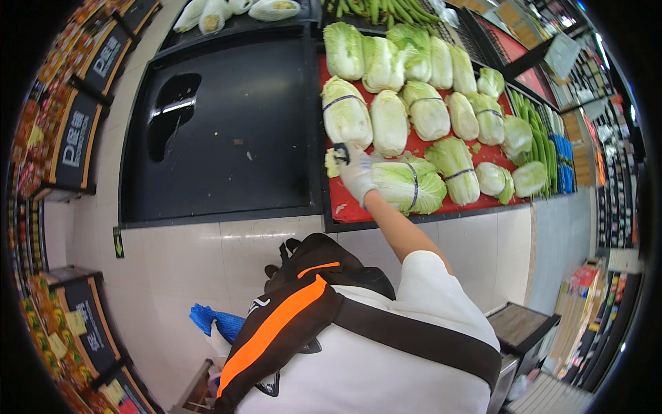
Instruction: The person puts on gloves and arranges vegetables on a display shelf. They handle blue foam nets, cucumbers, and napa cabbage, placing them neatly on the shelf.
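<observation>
My right hand (357, 169), in a white glove, reaches to the near left corner of the red display surface (351, 209). Its fingers are closed around something small with a dark part, beside a pale yellow-green cabbage piece (331, 163). Against the hand lies a napa cabbage (401, 183) with a purple band, on its side. Behind it are rows of napa cabbages (389, 123), some banded. Low on the left, my left hand (218, 339), also gloved, is shut on a bundle of blue mesh netting (227, 323); the bag at my front partly hides it.
An empty-looking black display tray (232, 134) with wet patches and scraps adjoins the red surface on the left. Net-wrapped produce (212, 15) and long green vegetables (385, 10) lie beyond. A wooden-topped stand (522, 323) is at lower right, shelving (77, 139) at left.
</observation>
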The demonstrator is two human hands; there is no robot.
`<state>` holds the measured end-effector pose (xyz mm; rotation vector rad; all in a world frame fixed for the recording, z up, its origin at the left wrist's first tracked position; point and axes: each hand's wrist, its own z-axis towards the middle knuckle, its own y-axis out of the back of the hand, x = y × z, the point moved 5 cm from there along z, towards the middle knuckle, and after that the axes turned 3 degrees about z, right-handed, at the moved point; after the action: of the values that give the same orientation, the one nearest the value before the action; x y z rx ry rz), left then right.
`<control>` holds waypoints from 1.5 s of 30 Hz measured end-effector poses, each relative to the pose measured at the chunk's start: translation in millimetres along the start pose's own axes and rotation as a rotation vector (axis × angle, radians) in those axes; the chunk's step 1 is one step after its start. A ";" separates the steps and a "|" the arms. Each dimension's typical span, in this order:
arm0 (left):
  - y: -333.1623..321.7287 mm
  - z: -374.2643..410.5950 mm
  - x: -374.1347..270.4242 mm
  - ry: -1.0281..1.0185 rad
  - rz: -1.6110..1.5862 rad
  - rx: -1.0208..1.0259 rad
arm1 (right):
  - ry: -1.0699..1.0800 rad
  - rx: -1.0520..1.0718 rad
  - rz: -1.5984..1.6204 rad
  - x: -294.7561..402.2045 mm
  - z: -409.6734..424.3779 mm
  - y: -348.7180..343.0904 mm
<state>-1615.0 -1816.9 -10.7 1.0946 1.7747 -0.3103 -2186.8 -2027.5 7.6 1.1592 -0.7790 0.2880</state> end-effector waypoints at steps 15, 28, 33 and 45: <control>-67.0 61.8 -89.5 -0.207 0.193 0.348 | -0.485 0.833 -0.987 -114.7 35.1 -44.7; -332.6 18.7 -131.6 -0.313 0.381 0.868 | -0.402 0.644 -0.719 -161.3 54.0 -42.5; -408.8 39.7 -117.2 -0.800 1.237 0.798 | -0.281 0.174 -0.468 -149.3 48.1 15.0; -493.9 -125.4 -113.1 0.515 0.049 1.598 | -0.696 -0.022 0.935 -61.6 -31.1 79.2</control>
<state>-2068.3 -2074.3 16.5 2.4331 1.7500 -1.7115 -2264.0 -1956.8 16.3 0.7908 -1.9261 0.6544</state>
